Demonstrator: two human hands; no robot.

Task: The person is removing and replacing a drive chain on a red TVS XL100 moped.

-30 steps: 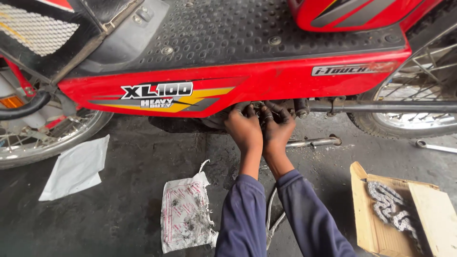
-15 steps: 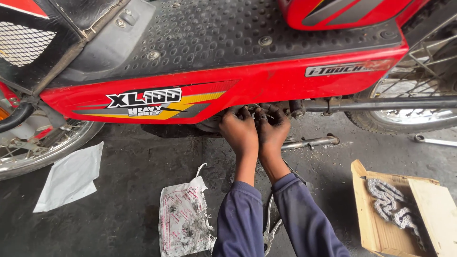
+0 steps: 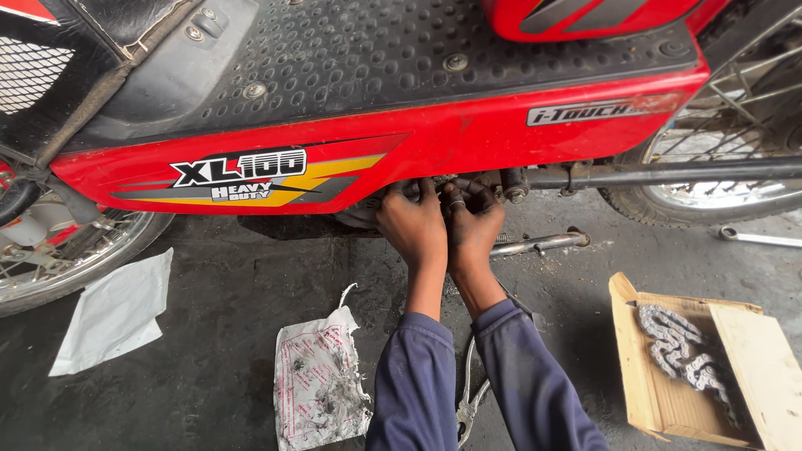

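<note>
Dark oily workshop floor (image 3: 209, 276), red moped (image 3: 434, 142) overhead, left hand (image 3: 413, 225) and right hand (image 3: 474, 230) side by side under its frame, fingers curled on greasy parts, grip unclear, chain (image 3: 681, 351) in cardboard box (image 3: 647, 392) nearby.

Repair workshop: red moped (image 3: 401, 142), oily concrete floor (image 3: 234, 276), pliers (image 3: 468, 401), boxed chain (image 3: 681, 351).

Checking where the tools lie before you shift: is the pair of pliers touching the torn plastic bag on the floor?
Apart. In the head view, bare floor shows between the pliers and the torn plastic bag.
</note>
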